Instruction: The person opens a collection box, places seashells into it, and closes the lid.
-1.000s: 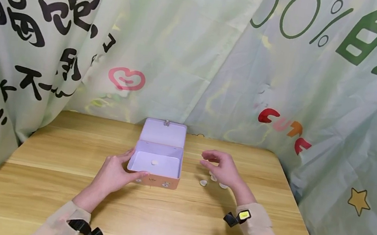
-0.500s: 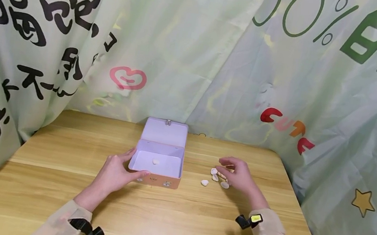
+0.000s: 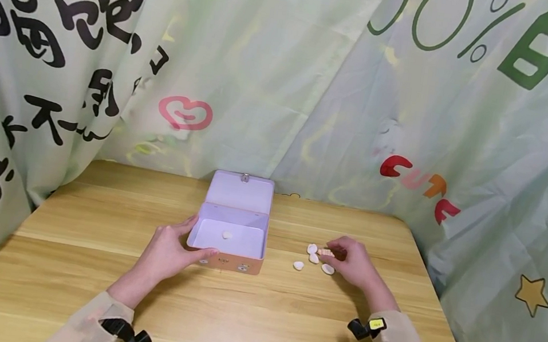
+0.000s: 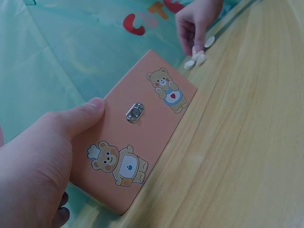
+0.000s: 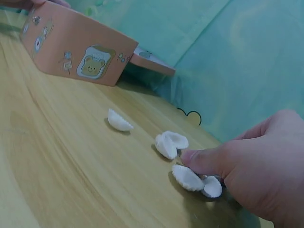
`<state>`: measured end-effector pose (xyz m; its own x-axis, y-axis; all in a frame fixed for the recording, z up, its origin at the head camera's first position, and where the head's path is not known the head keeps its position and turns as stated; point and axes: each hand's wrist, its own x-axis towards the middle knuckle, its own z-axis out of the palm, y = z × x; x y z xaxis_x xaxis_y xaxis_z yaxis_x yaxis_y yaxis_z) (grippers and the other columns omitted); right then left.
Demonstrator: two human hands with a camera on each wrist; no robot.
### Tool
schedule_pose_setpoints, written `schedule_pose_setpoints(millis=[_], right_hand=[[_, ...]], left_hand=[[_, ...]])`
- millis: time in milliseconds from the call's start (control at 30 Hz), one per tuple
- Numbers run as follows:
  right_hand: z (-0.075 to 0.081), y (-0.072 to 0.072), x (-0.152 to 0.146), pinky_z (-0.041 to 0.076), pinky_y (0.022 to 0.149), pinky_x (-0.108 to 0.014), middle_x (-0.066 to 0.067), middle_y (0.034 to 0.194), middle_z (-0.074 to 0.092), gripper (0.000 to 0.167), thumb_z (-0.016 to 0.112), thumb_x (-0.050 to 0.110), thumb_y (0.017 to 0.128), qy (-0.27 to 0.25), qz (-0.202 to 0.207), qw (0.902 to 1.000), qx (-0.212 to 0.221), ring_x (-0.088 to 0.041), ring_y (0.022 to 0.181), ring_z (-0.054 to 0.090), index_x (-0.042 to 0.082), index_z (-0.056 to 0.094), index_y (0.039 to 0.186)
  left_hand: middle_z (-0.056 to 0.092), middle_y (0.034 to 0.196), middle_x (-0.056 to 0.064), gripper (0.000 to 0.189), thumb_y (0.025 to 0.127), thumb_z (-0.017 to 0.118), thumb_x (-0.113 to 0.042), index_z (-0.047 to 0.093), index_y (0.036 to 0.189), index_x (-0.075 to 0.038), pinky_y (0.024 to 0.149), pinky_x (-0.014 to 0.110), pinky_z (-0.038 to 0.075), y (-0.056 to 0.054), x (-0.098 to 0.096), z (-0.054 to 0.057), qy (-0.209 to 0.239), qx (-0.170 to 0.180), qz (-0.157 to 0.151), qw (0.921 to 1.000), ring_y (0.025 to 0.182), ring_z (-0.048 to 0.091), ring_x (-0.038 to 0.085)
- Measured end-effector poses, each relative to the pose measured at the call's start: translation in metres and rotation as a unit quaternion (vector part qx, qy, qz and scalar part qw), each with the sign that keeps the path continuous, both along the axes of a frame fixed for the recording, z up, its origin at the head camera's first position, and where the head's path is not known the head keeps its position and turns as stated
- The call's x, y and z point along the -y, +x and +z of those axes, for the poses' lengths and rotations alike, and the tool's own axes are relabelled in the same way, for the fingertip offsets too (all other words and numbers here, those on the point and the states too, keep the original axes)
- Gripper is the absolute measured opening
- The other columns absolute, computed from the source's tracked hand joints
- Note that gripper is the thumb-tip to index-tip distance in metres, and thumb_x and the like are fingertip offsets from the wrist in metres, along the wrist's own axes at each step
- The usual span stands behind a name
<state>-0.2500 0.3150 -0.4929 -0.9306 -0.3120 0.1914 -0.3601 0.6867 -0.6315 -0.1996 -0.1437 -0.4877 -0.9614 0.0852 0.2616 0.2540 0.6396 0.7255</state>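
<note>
A small tin box (image 3: 233,263), lilac inside and brown-pink with bear pictures outside, stands with its lid raised. One pale shell (image 3: 227,235) lies on its floor. My left hand (image 3: 161,251) grips the box at its left front corner, thumb across the front. Right of the box, my right hand (image 3: 356,264) is down among several white shells (image 3: 313,258). A ridged, brownish shell (image 3: 325,252) lies between its thumb and forefinger, which stand apart in the head view. In the right wrist view the thumb reaches over the shells, and its other fingers are hidden.
The wooden table (image 3: 233,321) runs back to a printed curtain (image 3: 265,77). The raised lid (image 3: 240,192) stands close to that curtain. A single shell (image 3: 298,265) lies apart from the others, nearer the box.
My right hand has moved right and come down, from between the box and the shells to the shells' right side. The left hand has kept its hold on the tin box.
</note>
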Motion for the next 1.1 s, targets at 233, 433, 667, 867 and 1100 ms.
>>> schedule_pose_setpoints(millis=[233, 433, 667, 867, 1100], right_hand=[[-0.002, 0.002, -0.003, 0.052, 0.075, -0.034, -0.002, 0.098, 0.067, 0.028, 0.086, 0.013, 0.091, 0.027, 0.004, 0.9996, -0.005, -0.018, 0.087, 0.06, -0.002, 0.077, 0.113], [-0.005, 0.002, -0.005, 0.05, 0.075, -0.034, 0.0, 0.098, 0.064, 0.023, 0.081, 0.016, 0.096, 0.025, 0.007, 0.9997, -0.005, -0.017, 0.087, 0.057, 0.001, 0.077, 0.113], [-0.005, 0.003, -0.003, 0.051, 0.074, -0.034, 0.001, 0.096, 0.068, 0.024, 0.073, 0.024, 0.104, -0.007, -0.008, 0.9999, -0.002, -0.017, 0.083, 0.059, 0.004, 0.076, 0.116], [0.0, 0.006, 0.0, 0.053, 0.073, -0.033, 0.001, 0.095, 0.07, 0.029, 0.072, 0.026, 0.104, -0.017, -0.013, 0.9998, 0.001, -0.016, 0.083, 0.062, 0.002, 0.074, 0.12], [0.013, 0.007, 0.008, 0.058, 0.072, -0.034, -0.002, 0.105, 0.074, 0.028, 0.074, 0.024, 0.103, -0.039, -0.009, 0.9992, -0.007, -0.022, 0.095, 0.067, 0.004, 0.075, 0.123]], left_hand=[[0.053, 0.149, 0.024, 0.108, 0.073, 0.09, -0.066, 0.055, 0.15, 0.002, 0.035, 0.029, 0.035, 0.0, -0.001, 0.001, 0.006, -0.007, -0.003, 1.0, 0.037, 0.025, 0.002], [0.052, 0.148, 0.025, 0.109, 0.073, 0.09, -0.066, 0.055, 0.15, 0.002, 0.035, 0.029, 0.035, 0.0, -0.001, 0.001, 0.005, -0.009, -0.003, 0.9999, 0.037, 0.024, 0.002], [0.052, 0.148, 0.026, 0.11, 0.073, 0.089, -0.069, 0.055, 0.15, 0.001, 0.036, 0.029, 0.037, 0.0, -0.001, 0.0, 0.002, -0.007, -0.003, 1.0, 0.037, 0.025, 0.001], [0.052, 0.148, 0.027, 0.111, 0.073, 0.088, -0.07, 0.054, 0.151, 0.002, 0.036, 0.029, 0.036, 0.0, 0.0, -0.001, 0.003, -0.012, -0.004, 0.9999, 0.037, 0.024, 0.001], [0.052, 0.148, 0.028, 0.111, 0.073, 0.087, -0.071, 0.054, 0.151, 0.002, 0.036, 0.029, 0.036, 0.001, -0.001, -0.001, 0.0, -0.01, -0.001, 1.0, 0.038, 0.024, 0.002]])
